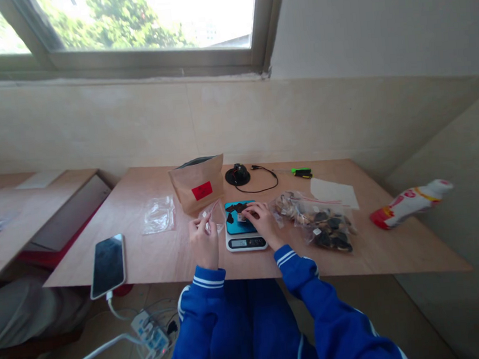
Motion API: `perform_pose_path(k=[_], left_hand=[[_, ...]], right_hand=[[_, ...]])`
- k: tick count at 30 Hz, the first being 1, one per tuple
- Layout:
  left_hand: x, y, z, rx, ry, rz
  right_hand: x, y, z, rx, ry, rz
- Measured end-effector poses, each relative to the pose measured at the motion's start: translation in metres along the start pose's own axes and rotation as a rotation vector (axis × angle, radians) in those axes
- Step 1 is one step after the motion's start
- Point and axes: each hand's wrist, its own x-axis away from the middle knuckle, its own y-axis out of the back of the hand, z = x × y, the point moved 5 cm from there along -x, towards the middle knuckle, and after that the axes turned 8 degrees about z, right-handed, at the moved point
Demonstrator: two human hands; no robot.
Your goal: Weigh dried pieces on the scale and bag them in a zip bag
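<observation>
My left hand [205, 244] is closed on the edge of a clear plastic zip bag [216, 212], just left of a kitchen scale [230, 244]. The scale has a blue top and a white front with a small display. Dark dried pieces [236, 207] lie on its top. Over the scale's right side, my right hand [263, 222] has its fingertips pinched together among these pieces. A small white packet [240, 218] shows at the fingertips; whether it or a dark piece is gripped is unclear. Behind my left hand stands an open brown paper pouch [190, 192] with a red label.
Clear bags of dried mushrooms [332, 230] and a white sheet [341, 192] lie to the right, near a tilted red-and-white bottle [409, 205]. Flat plastic bags [159, 214] and a charging phone [108, 266] are left. A black round stand [237, 175] with cable and screwdrivers [302, 172] sit behind.
</observation>
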Motion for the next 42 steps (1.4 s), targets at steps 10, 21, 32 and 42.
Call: perform_pose_path(k=[10, 21, 32, 42], left_hand=[[-0.010, -0.018, -0.009, 0.066, -0.035, -0.031], [-0.024, -0.036, -0.016, 0.271, -0.006, 0.049], [-0.024, -0.046, -0.008, 0.400, -0.024, 0.000], [-0.018, -0.047, -0.014, 0.358, 0.035, -0.072]], right_hand=[[-0.032, 0.010, 0.032, -0.423, -0.159, -0.166], [-0.051, -0.004, 0.076, -0.034, 0.196, 0.321], [-0.074, -0.022, 0.064, -0.110, 0.033, 0.247], [-0.070, -0.021, 0.070, -0.014, -0.049, 0.197]])
